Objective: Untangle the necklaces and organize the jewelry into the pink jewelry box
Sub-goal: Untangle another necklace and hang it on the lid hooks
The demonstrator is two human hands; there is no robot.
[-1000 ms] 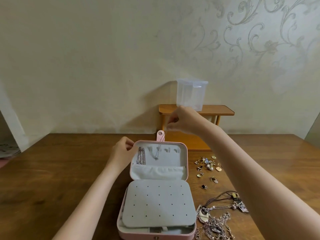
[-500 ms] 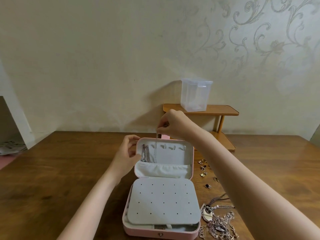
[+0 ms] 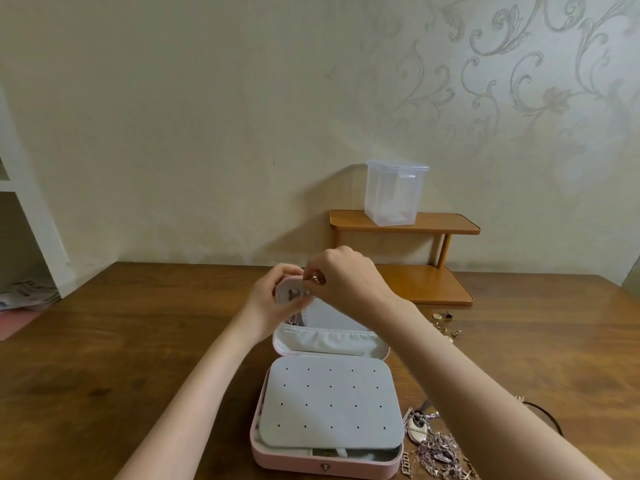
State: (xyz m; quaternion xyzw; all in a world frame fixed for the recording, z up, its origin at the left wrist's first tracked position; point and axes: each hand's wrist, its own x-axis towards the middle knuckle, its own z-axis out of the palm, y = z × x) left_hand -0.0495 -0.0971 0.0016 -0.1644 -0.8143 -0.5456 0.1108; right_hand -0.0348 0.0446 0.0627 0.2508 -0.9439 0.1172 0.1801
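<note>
The pink jewelry box point(image 3: 266, 457) lies open on the wooden table, its grey perforated earring panel point(image 3: 329, 407) over the base. My left hand point(image 3: 277, 303) grips the upper left corner of the upright lid point(image 3: 329, 339). My right hand point(image 3: 346, 282) is at the lid's top edge and pinches a thin silver necklace chain point(image 3: 300, 318) that hangs down inside the lid beside another chain. A tangle of silver necklaces point(image 3: 436, 452) lies to the right of the box, partly hidden by my right forearm.
Small gold earrings and charms point(image 3: 445, 323) are scattered on the table point(image 3: 138, 341) right of the lid. A two-tier wooden shelf point(image 3: 446, 225) stands at the back wall with a clear plastic container point(image 3: 394, 192) on top. A dark cord point(image 3: 543, 415) lies at the right.
My right hand has come down from above the lid to its top edge with the chain. My left hand has closed in on the lid's corner. The view has shifted slightly.
</note>
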